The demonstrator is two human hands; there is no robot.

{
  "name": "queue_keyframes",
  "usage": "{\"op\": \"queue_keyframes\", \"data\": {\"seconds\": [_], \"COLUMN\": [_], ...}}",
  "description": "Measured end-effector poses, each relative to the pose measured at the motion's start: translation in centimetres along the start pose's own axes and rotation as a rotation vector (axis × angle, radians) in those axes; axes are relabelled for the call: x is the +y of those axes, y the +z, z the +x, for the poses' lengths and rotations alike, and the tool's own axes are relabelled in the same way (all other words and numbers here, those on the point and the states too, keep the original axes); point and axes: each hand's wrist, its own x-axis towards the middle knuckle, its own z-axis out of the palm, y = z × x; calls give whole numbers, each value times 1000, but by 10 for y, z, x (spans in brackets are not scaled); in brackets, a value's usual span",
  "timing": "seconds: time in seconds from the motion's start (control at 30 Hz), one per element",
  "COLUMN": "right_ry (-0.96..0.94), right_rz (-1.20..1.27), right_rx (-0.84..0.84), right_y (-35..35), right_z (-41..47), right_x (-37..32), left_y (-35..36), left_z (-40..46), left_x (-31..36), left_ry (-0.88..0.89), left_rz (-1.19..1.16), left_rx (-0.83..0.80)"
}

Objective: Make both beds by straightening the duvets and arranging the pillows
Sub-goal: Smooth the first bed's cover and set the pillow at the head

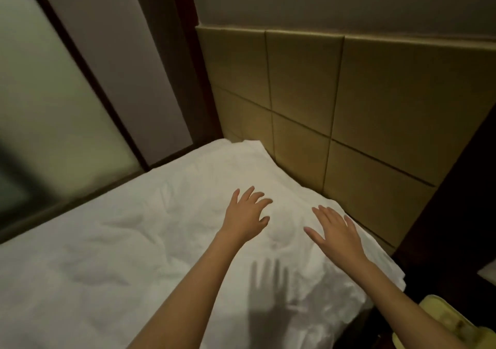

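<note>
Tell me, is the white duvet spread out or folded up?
Spread out. The duvet covers the bed up to the headboard, with some wrinkles left.

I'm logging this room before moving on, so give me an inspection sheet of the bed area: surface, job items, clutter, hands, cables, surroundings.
Surface: bed, covered in white, wrinkled linen.
Job's things: white duvet, creased; pillow lies at the head end against the headboard.
Clutter: yellow object at lower right, blurred, cannot identify.
Hands: left hand and right hand open, fingers spread over the linen, gripping nothing; contact cannot be told.
Cables: nothing seen.
Surroundings: tan panelled headboard, frosted glass panel with dark frame on the left.
</note>
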Motion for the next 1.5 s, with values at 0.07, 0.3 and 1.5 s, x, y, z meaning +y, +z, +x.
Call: {"op": "queue_keyframes", "data": {"seconds": [0.07,0.3,1.5], "right_ry": [62,229,563], "right_rz": [12,49,218], "right_rx": [19,33,-94], "right_y": [4,20,188], "right_z": [5,-3,290], "right_x": [-21,-59,90], "left_y": [-3,5,266], "left_z": [5,23,392], "left_x": [-19,-63,-60], "left_ry": [81,236,518], "left_rz": [37,28,-6], "left_rx": [-11,-52,-228]}}
